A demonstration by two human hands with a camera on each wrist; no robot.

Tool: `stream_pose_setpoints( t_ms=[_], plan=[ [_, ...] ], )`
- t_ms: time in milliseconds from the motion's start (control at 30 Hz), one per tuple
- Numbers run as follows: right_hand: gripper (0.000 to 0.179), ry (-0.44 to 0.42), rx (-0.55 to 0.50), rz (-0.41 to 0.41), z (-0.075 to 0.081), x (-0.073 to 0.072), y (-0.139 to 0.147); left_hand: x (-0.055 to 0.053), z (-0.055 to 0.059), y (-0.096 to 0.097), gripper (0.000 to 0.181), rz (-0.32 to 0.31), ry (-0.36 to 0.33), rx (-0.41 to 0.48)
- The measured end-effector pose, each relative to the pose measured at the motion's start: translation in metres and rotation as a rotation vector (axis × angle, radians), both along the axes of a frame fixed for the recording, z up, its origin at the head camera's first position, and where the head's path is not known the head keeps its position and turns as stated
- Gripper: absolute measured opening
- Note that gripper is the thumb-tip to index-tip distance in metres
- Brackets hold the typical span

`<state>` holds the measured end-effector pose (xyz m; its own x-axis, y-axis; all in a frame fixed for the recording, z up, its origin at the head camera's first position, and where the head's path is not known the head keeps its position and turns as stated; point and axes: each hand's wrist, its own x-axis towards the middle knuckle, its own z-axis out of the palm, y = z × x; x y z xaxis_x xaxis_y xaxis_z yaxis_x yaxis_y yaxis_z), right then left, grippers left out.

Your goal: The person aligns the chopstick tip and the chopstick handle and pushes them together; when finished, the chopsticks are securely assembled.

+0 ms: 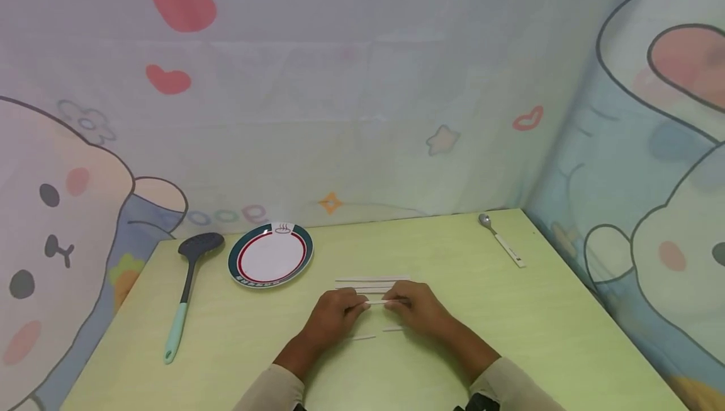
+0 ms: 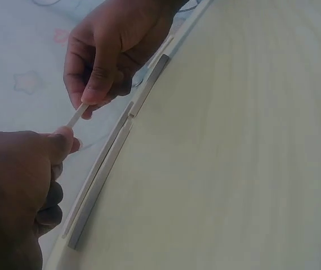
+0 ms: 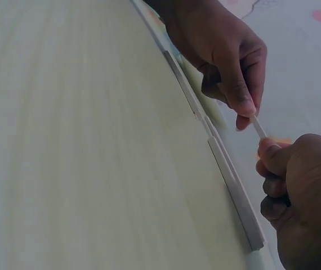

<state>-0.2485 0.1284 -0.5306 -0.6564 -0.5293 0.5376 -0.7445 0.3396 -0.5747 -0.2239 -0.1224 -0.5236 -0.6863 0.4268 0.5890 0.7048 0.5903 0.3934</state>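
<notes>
A thin, pale flat stick (image 1: 376, 302) is pinched at its two ends between thumb and fingers, by my left hand (image 1: 338, 313) and my right hand (image 1: 419, 305). Only a short middle stretch of it shows between the fingertips, held above the table. Behind the hands several long thin sticks (image 1: 370, 279) lie side by side, partly covered by the right hand. Closer to me lie two short stick pieces, a left one (image 1: 364, 338) and a right one (image 1: 392, 329). In the left wrist view, pieces such as this long one (image 2: 99, 188) appear end to end below the hands.
A white plate (image 1: 272, 257) with a dark rim stands back left on the pale table (image 1: 544, 335). Left of it lies a black slotted turner (image 1: 187, 279) with a mint handle. A small spoon (image 1: 501, 240) with a white handle lies back right. Printed cloth walls (image 1: 368, 84) border the table.
</notes>
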Motion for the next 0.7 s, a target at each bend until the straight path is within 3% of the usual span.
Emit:
stream_pose_setpoints(
  t_ms=[133, 300, 467, 567, 700],
  plan=[
    [0.016, -0.036, 0.012, -0.078, -0.002, -0.001, 0.0, -0.001, -0.002, -0.005, 0.009, 0.01, -0.07, 0.012],
    [0.015, -0.033, 0.014, -0.133, -0.004, -0.004, 0.006, -0.003, -0.005, -0.01, 0.017, 0.05, -0.108, 0.015],
    [0.014, -0.112, 0.032, -0.199, -0.002, -0.003, 0.013, -0.004, -0.008, -0.016, 0.012, 0.109, -0.183, 0.054],
    [0.012, -0.147, 0.053, -0.241, 0.001, -0.003, 0.016, -0.003, -0.008, -0.02, 0.01, 0.143, -0.197, 0.062],
    [0.008, -0.15, 0.057, -0.251, 0.002, -0.005, 0.02, -0.004, -0.007, -0.021, 0.008, 0.191, -0.167, 0.044]
  ],
)
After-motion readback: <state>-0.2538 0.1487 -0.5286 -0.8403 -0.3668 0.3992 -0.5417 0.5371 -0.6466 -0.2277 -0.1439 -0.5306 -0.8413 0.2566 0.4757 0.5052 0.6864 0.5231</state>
